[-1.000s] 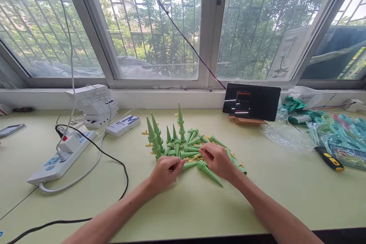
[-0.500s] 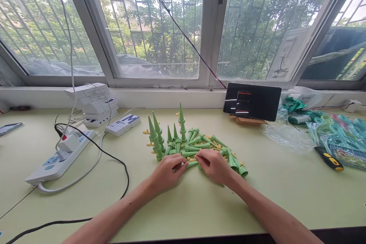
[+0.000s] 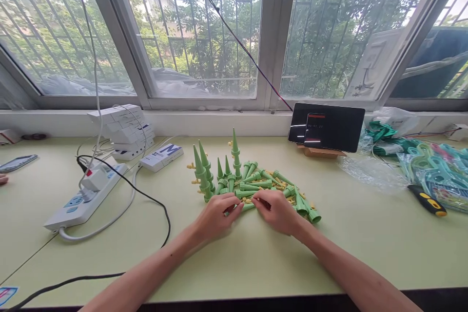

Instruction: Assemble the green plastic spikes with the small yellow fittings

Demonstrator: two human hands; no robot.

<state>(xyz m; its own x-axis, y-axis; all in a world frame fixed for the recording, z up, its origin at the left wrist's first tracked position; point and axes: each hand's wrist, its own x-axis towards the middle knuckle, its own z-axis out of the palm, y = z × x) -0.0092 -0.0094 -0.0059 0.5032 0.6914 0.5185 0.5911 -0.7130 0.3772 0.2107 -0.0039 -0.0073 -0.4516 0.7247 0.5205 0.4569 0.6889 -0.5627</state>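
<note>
Thumb and fingers of my left hand (image 3: 216,215) are pinched together at the near edge of a pile of green plant watering spikes (image 3: 256,186). What sits in that pinch, if anything, is too small to make out. Just to the right, my right hand (image 3: 275,210) is also closed in a pinch, its fingertips pointing at the left ones with a narrow gap between. Its contents are hidden too. Small yellow valves (image 3: 277,181) lie among the green cones. Stacked spikes (image 3: 200,170) with yellow valves stand upright behind my left hand.
A power strip (image 3: 82,200) with cables and a white box (image 3: 161,157) lie left. A tablet (image 3: 326,126) leans on a small carton at the back. To the right are a black-and-yellow tool handle (image 3: 427,200) and bagged teal items (image 3: 427,165). Another person's fingers (image 3: 3,179) show far left.
My view has shifted slightly, so the table things sit a little further right. Both hands stay pinched in nearly the same place. Another person's fingers have come in at the left edge.
</note>
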